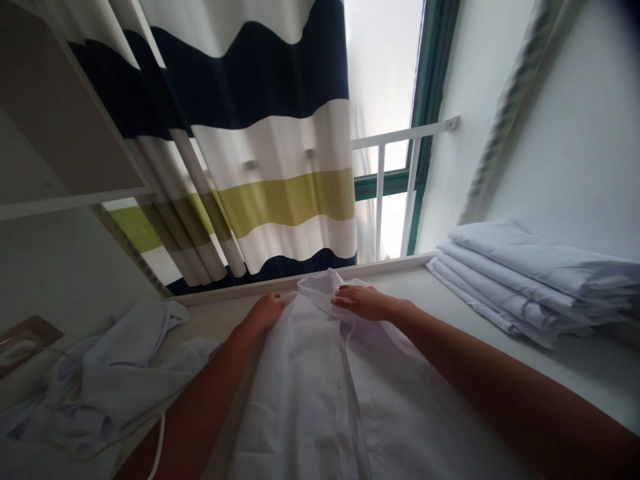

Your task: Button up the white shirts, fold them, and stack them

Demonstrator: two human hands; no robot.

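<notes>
A white shirt (310, 373) with a buttoned front hangs down toward me, its collar at the far end. My left hand (266, 312) is closed on its left shoulder edge, with the fingertips partly hidden by the cloth. On the other side of the collar, my right hand (363, 302) pinches the fabric near the neck opening. Below the collar the front edges lie slightly apart, and the lower part of the shirt runs out of view.
Folded white garments (530, 280) are stacked at the right. Rumpled white clothes (135, 360) lie at the left, with a pale cord (159, 440) across them. Behind are a low ledge (240, 290), a striped curtain (280, 147) and a white window rail (395, 137).
</notes>
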